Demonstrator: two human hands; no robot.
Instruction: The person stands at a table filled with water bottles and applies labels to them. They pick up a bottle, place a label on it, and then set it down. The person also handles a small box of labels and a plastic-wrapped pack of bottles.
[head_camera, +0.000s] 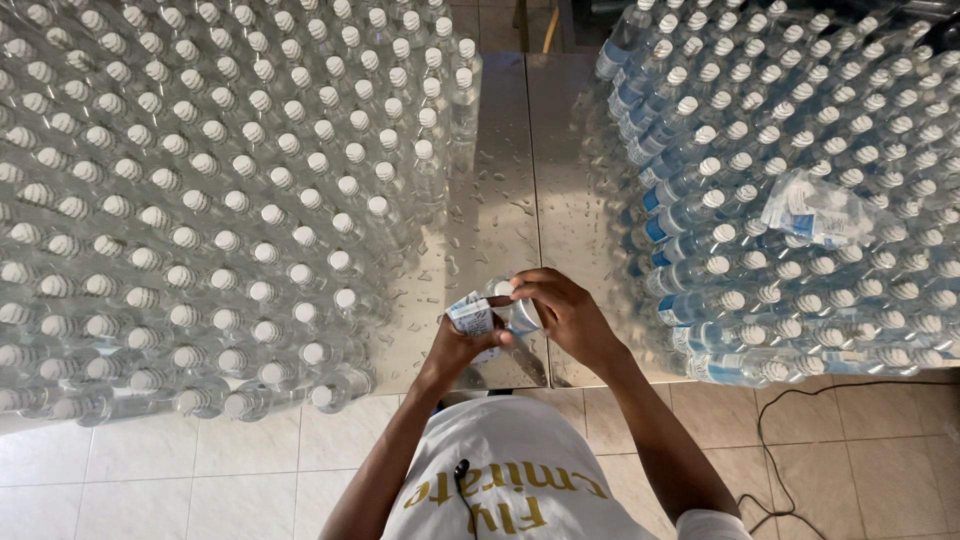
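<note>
Your right hand (565, 315) pinched the cap end of 1 clear bottle (510, 305) while your left hand (462, 350) closed around its blue-and-white label (470, 317), steadying it over the wet steel desk (500, 200), between unlabelled bottles (200, 200) and labelled bottles (800, 200).

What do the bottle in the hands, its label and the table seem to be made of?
Bottle: probably clear plastic; see-through and glossy, with a white cap.
Label: seemingly thin printed film or paper, white and blue, curling as the left hand pinches it.
Table: likely polished sheet metal; mirror-like shine, a straight seam, water drops beading on top.
</note>
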